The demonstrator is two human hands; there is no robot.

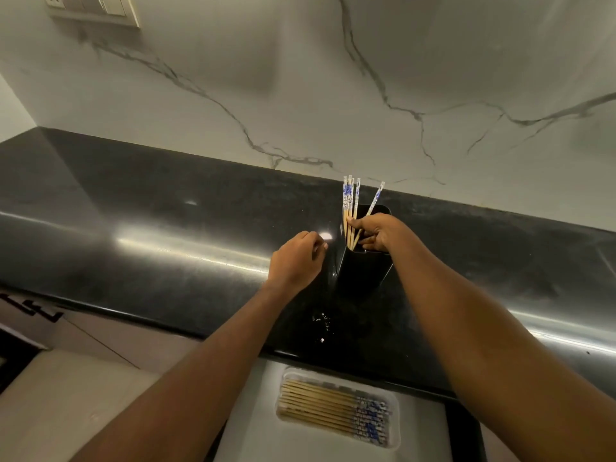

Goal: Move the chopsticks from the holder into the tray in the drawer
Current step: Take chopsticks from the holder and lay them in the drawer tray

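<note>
A black square holder (363, 268) stands on the dark countertop near the marble wall. Several wooden chopsticks (350, 201) with blue-and-white tops stick up out of it. My right hand (376, 232) reaches over the holder's mouth with its fingers closed around the lower part of those chopsticks. My left hand (296, 258) hovers just left of the holder, fingers loosely curled, holding nothing; whether it touches the holder I cannot tell. Below, in the open drawer, a clear tray (395, 441) holds several chopsticks (320, 406) lying side by side, patterned ends to the right.
The glossy black countertop (166, 235) runs left to right with its front edge above the open drawer (253, 428). A white marble backsplash (300, 95) rises behind. A switch plate (96, 8) sits on the wall at top left. Pale cabinet fronts (66, 395) lie lower left.
</note>
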